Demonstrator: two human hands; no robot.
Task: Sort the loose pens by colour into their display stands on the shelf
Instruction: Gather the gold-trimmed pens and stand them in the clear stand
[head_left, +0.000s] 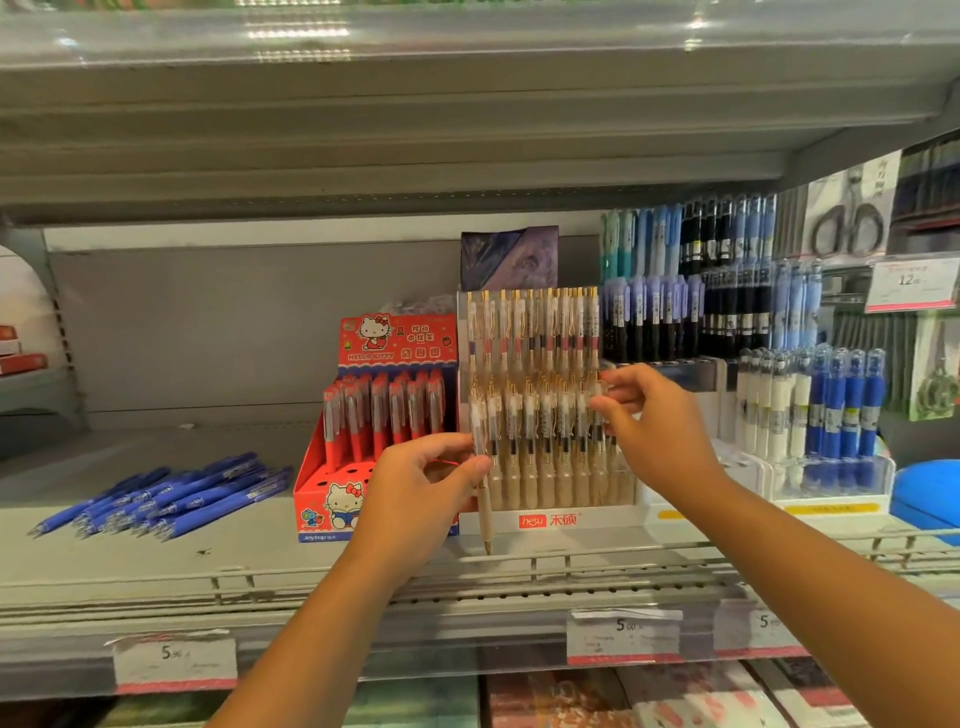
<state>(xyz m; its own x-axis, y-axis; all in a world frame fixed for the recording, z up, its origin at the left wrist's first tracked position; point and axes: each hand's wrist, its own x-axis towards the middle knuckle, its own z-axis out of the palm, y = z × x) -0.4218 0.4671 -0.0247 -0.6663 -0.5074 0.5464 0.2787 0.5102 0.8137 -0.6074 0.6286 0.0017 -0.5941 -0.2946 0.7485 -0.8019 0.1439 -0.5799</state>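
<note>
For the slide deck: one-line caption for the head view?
Sorting pens: left hand pinches a beige pen before the beige-pen stand; right hand at its rows; loose blue pens lie left.

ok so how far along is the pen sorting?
Done: the beige stand looks nearly full and the red stand holds red pens. In hand: the left hand pinches a beige pen at the beige stand's front-left; the right hand is at its front row, grip unclear. Left: the loose blue pens lie piled on the shelf.
</note>
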